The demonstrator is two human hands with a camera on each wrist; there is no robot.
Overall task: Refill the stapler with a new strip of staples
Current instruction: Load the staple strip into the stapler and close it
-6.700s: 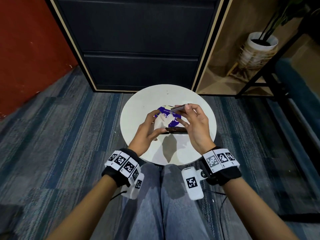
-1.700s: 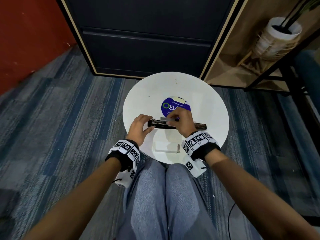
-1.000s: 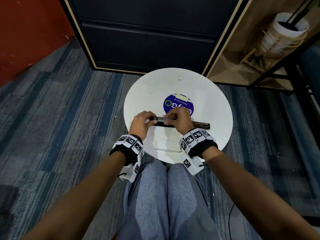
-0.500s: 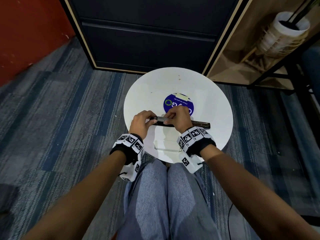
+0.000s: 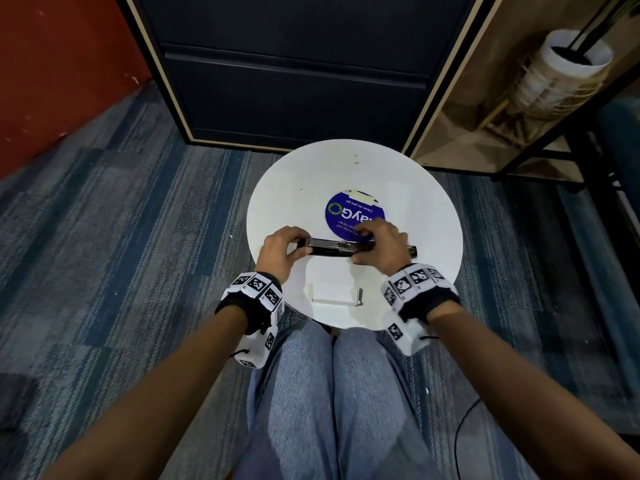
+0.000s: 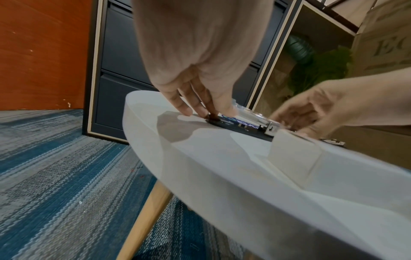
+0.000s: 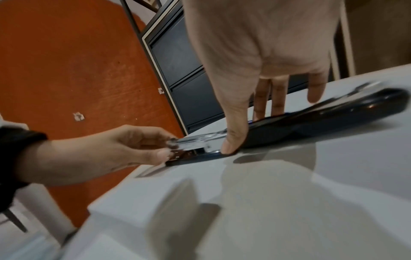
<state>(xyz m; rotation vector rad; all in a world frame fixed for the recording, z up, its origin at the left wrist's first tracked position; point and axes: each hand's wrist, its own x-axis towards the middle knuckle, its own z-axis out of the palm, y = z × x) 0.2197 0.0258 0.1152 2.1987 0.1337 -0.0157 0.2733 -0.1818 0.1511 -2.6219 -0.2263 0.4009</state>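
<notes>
A dark stapler [image 5: 346, 250] lies opened out flat across the white round table [image 5: 311, 174], its silver staple channel [image 5: 325, 242] facing up. What may be a staple strip shows silver in that channel. My left hand [image 5: 302, 244] pinches the stapler's left metal end between thumb and fingers. My right hand [image 5: 363, 247] grips the stapler's middle, thumb on the near side and fingers over the far side. In the right wrist view the dark top arm [image 7: 333, 117] runs right past my right hand [image 7: 249, 128]. A white staple box [image 5: 334, 293] sits near the front edge.
A round blue sticker [image 5: 349, 211] is on the table behind the stapler. A dark drawer cabinet [image 5: 294, 64] stands just beyond the table, an orange wall [image 5: 52, 64] to the left, a shelf with a white plant pot [image 5: 568, 64] to the right. My knees sit under the table's front edge.
My right hand has slid a little to the right along the stapler, uncovering more of the silver channel. The left hand keeps its pinch on the left end.
</notes>
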